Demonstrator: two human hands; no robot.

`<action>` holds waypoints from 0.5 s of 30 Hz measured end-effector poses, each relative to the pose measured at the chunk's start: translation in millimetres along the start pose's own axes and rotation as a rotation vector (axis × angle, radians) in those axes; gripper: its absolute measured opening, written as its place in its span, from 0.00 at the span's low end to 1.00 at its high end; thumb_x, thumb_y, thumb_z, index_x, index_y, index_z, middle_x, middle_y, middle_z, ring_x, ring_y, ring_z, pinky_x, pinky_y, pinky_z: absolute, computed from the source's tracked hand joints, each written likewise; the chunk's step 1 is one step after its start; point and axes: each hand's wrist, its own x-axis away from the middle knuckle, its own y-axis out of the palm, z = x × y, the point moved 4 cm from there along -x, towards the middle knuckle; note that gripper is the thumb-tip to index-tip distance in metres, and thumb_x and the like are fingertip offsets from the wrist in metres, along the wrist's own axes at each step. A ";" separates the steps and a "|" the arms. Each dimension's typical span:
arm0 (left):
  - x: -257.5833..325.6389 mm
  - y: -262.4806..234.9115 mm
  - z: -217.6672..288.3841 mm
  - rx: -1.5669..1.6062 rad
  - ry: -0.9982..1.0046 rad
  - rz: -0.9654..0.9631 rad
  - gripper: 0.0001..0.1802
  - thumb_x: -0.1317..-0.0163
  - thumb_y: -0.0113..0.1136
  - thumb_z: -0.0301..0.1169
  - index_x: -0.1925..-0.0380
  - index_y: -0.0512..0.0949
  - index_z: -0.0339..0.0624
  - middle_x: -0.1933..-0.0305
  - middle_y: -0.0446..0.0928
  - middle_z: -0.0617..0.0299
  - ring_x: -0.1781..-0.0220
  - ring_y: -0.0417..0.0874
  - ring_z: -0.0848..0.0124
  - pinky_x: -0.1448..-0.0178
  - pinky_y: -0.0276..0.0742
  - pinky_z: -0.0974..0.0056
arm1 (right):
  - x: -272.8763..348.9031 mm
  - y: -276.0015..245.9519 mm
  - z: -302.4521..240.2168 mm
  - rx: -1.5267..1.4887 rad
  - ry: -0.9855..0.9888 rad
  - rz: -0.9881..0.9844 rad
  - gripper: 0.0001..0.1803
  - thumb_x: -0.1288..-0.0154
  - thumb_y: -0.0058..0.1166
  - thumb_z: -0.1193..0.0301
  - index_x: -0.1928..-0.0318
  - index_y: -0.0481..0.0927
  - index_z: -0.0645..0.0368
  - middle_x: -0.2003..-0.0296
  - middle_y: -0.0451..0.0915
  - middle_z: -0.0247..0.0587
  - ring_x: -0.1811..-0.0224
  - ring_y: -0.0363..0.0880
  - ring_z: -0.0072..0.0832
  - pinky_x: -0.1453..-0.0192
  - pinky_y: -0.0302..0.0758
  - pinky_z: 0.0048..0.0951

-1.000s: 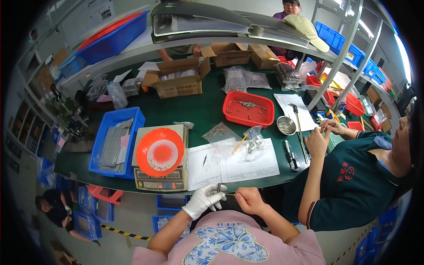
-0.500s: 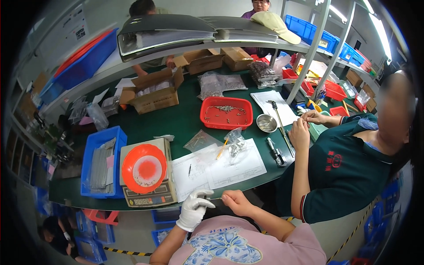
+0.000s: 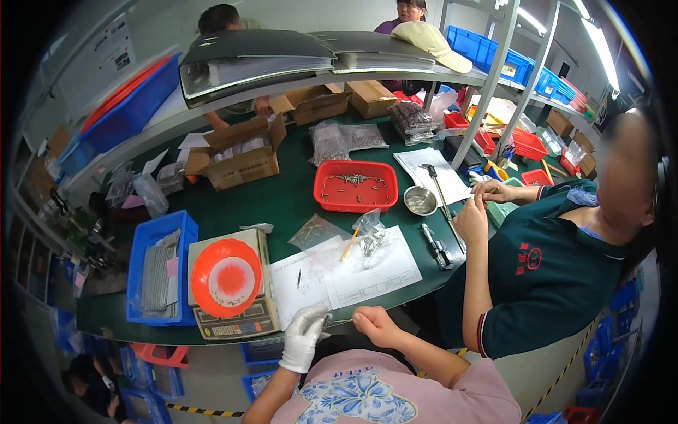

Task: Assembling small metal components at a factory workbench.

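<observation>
The white-gloved left hand grips a small dark piece; the bare right hand pinches a slim pale piece. Both pieces sit off the green tabletop; slackened grip could drop either.

My view brightly lit, glaring tube light upper right, fisheye-bent shelf, black corners, dimmer left rim.

Hands near white papers
</observation>
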 end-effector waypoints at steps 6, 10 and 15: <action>9.6 3.4 -13.9 0.340 -0.564 -0.163 0.16 0.46 0.53 0.27 0.56 0.68 0.37 0.61 0.72 0.57 0.63 0.75 0.72 0.66 0.74 0.71 | 2.5 1.8 -20.3 0.458 -0.343 -0.037 0.13 0.40 0.39 0.72 0.81 0.64 0.63 0.87 0.62 0.37 0.85 0.58 0.24 0.79 0.59 0.26; 5.4 1.9 -3.3 -0.021 0.136 -0.167 0.08 0.49 0.55 0.25 0.68 0.76 0.36 0.61 0.72 0.60 0.57 0.73 0.72 0.56 0.70 0.72 | 0.5 -1.3 -8.0 0.248 -0.145 0.010 0.13 0.40 0.41 0.72 0.81 0.64 0.63 0.88 0.61 0.44 0.87 0.56 0.30 0.80 0.58 0.29; 4.1 3.2 -12.6 0.530 -0.317 -0.185 0.15 0.44 0.52 0.34 0.59 0.71 0.38 0.61 0.72 0.60 0.58 0.73 0.72 0.58 0.71 0.70 | 2.3 -4.3 -16.3 0.320 -0.210 0.045 0.13 0.40 0.41 0.72 0.81 0.64 0.63 0.88 0.60 0.44 0.87 0.56 0.30 0.81 0.57 0.29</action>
